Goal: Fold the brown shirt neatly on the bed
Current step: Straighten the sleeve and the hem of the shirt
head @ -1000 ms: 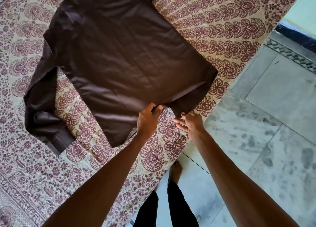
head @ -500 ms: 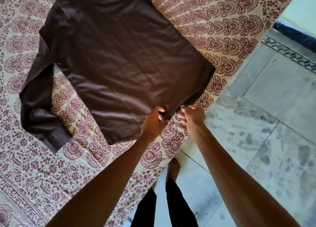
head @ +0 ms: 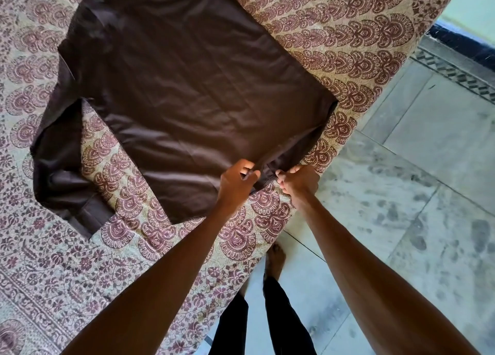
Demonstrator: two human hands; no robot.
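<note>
The brown shirt (head: pixel 187 92) lies spread flat on the bed (head: pixel 348 49), which is covered by a patterned maroon and beige sheet. One long sleeve (head: pixel 59 167) trails down the left side, bent at the cuff. My left hand (head: pixel 237 184) pinches the near hem of the shirt. My right hand (head: pixel 298 182) pinches the same hem just to the right, where a lower layer of fabric shows under the top one. Both hands sit close together near the bed's right edge.
The bed's edge runs diagonally past my hands, with grey marble floor tiles (head: pixel 415 194) to the right. My bare foot (head: pixel 276 258) and dark trousers stand on the floor beside the bed. A dark threshold (head: pixel 460 49) lies at the far right.
My hands moved up and closer together and closed on the hem. The lifted bottom-right part of the shirt has been drawn flatter.
</note>
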